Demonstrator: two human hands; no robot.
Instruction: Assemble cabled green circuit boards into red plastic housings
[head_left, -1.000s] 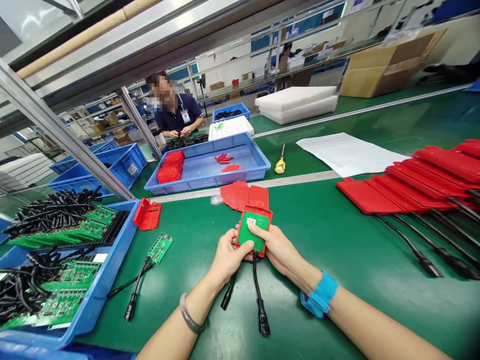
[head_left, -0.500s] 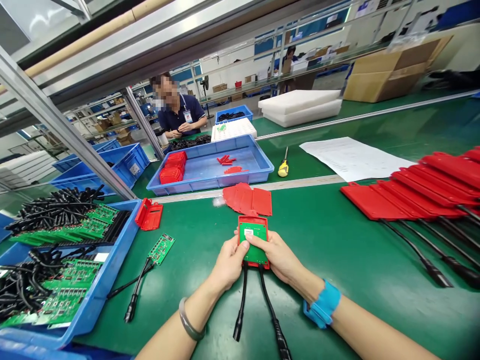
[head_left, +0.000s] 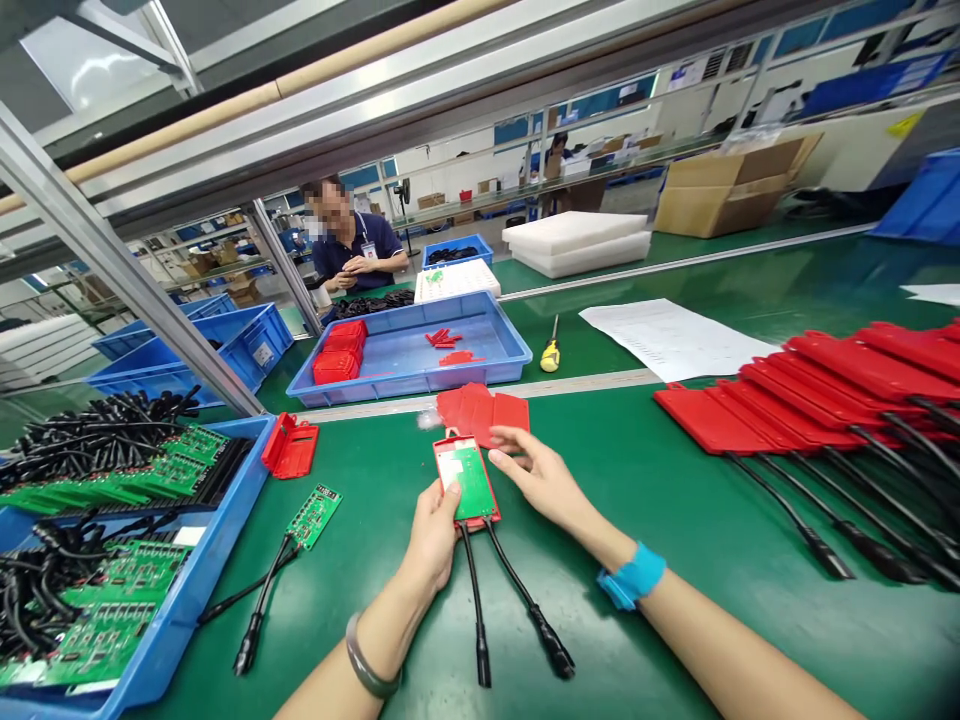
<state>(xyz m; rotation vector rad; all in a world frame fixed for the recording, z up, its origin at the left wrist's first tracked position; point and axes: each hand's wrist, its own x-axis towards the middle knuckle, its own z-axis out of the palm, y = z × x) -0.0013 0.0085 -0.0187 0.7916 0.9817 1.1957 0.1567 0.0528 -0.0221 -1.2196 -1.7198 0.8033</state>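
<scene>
My left hand grips a red plastic case with a green circuit board seated in it, the thumb lying on the board by a white label. Two black cables run from the case's lower end toward me. My right hand is off the case, just to its right, fingers apart and holding nothing. Its fingertips are near a small pile of flat red covers beyond the case. Left of my hands, a loose green circuit board with black cables lies beside an empty red case.
A blue bin of cabled boards stands at left. Beyond the ledge are a blue tray with red parts, a yellow screwdriver and paper. Cabled red cases overlap at right. A co-worker sits across the bench.
My right hand has let go of the case and opened toward the red covers. The case, now only in my left hand, has shifted left and tilted. The view has turned slightly.
</scene>
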